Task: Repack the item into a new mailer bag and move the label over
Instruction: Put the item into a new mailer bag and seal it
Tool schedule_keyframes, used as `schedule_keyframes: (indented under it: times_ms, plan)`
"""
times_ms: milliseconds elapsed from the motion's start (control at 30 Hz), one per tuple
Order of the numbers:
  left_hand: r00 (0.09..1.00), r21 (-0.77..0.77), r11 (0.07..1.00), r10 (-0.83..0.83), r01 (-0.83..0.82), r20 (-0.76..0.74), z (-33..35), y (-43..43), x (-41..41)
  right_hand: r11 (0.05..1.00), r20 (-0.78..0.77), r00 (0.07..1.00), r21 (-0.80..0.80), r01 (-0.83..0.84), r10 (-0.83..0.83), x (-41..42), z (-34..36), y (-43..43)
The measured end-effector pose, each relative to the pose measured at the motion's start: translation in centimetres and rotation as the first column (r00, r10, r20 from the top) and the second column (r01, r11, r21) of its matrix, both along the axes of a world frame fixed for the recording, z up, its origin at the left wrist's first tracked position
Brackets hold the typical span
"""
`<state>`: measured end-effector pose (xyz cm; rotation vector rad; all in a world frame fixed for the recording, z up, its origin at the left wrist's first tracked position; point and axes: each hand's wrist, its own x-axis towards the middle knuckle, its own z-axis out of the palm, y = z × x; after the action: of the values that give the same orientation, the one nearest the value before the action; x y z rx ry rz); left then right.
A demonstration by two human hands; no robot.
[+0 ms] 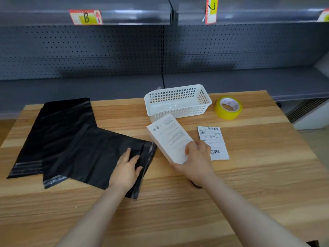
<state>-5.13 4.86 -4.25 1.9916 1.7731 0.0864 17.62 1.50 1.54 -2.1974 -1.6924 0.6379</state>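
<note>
Right hand (196,155) grips the box (169,138); left hand (127,168) lies flat on the bag (96,154). Bag mouth looks shut, so the box could snag.

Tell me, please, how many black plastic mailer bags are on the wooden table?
2: one black plastic mailer bag lies flat at the far left; another overlaps it, under the left hand. More could be hidden beneath.

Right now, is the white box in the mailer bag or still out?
Out. The right hand holds the white box above the table, beside the black mailer bag under the left hand.
</note>
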Motion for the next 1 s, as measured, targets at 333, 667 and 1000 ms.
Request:
schedule_keyframes:
  times_ms: [333,667,1000]
  plan:
    - [0.975,0.111,0.970,0.221,-0.218,-0.021,0.0,-1.1,0.4,0.968,0.015,0.976,-0.133,-0.215,0.219,-0.1,-1.8,-1.0]
    - [0.976,0.117,0.981,0.172,-0.157,-0.133,-0.4,-0.7,0.2,0.952,0.032,0.963,-0.162,-0.259,0.267,-0.3,-2.2,-1.4]
    - [0.821,0.049,0.834,0.528,-0.550,0.219,-0.2,-0.8,-0.7,0.940,0.097,0.950,-0.203,-0.274,0.298,-0.4,-2.5,-2.0]
